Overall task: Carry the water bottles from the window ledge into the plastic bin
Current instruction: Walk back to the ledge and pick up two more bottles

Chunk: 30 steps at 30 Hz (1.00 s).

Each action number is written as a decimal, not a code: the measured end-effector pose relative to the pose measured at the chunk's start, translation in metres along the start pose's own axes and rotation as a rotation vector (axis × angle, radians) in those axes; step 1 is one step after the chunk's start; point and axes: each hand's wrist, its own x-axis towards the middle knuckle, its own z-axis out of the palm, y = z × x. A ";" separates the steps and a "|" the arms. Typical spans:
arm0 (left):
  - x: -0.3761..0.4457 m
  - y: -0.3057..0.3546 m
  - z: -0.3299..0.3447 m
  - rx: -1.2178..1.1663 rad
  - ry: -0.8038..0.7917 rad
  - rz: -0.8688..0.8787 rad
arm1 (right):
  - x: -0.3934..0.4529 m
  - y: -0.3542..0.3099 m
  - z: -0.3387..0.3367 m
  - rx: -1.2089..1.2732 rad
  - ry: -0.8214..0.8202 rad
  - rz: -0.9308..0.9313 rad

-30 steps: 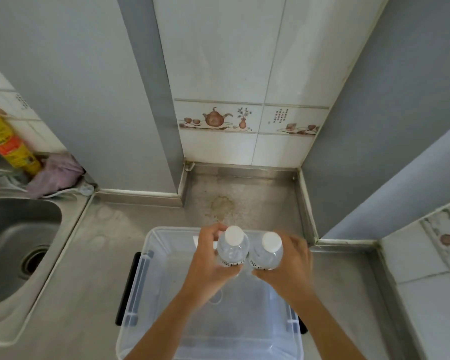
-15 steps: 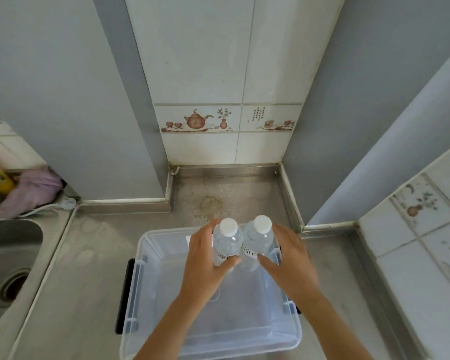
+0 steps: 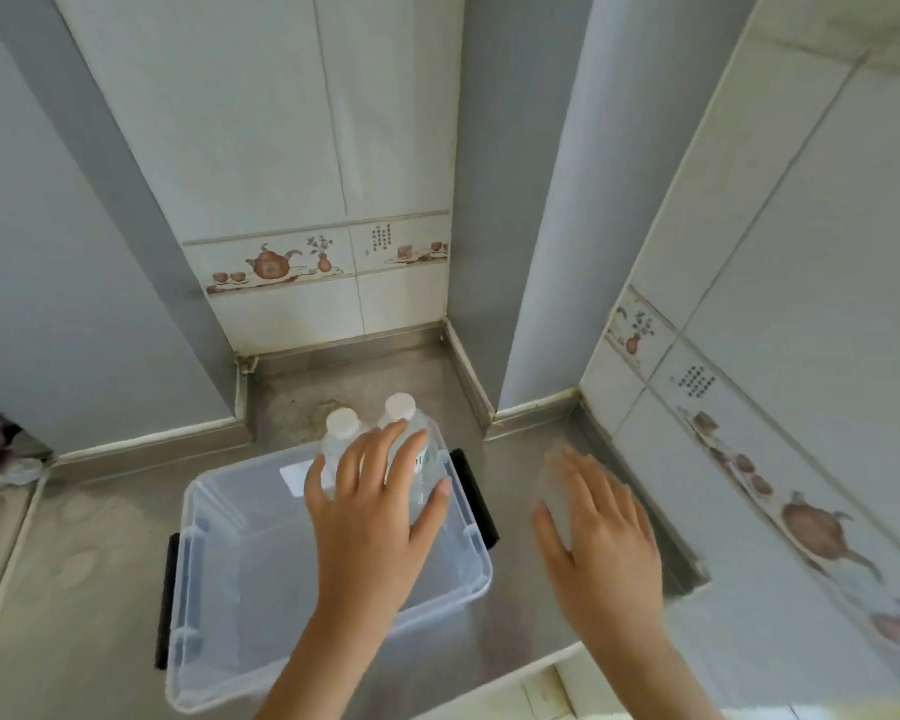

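- Bare-skinned left hand [image 3: 370,517] lies with fingers spread over the two clear plastic water bottles, its fingertips touching them; whether it truly grips them cannot be told.
- Both clear plastic water bottles with white caps [image 3: 341,423] [image 3: 400,406] stand upright, side by side and touching, in the far right corner of the clear rectangular plastic bin [image 3: 219,579].
- Right hand [image 3: 601,543] hovers open and empty, fingers splayed, to the right of the bin and apart from it.
- Black handles [image 3: 476,493] sit on the bin's left and right ends.
- Beneath the bin spreads the grey stainless-steel counter [image 3: 84,563].
- Beyond the bin rises a white tiled wall with a brown teapot border [image 3: 281,262].
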 end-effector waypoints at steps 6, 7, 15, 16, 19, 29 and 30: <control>-0.030 0.090 -0.006 -0.061 -0.030 0.199 | -0.060 0.061 -0.063 -0.106 0.036 0.178; -0.037 0.107 -0.007 -0.085 -0.036 0.229 | -0.072 0.072 -0.075 -0.113 0.036 0.207; -0.122 0.236 -0.010 -0.257 -0.212 0.497 | -0.189 0.154 -0.165 -0.204 0.156 0.424; -0.132 0.251 -0.011 -0.268 -0.235 0.522 | -0.204 0.163 -0.174 -0.213 0.166 0.450; -0.163 0.295 -0.014 -0.318 -0.275 0.595 | -0.245 0.191 -0.197 -0.225 0.189 0.514; -0.244 0.447 -0.016 -0.486 -0.347 0.900 | -0.357 0.265 -0.283 -0.326 0.344 0.809; -0.246 0.457 -0.015 -0.486 -0.354 0.928 | -0.361 0.270 -0.287 -0.334 0.352 0.830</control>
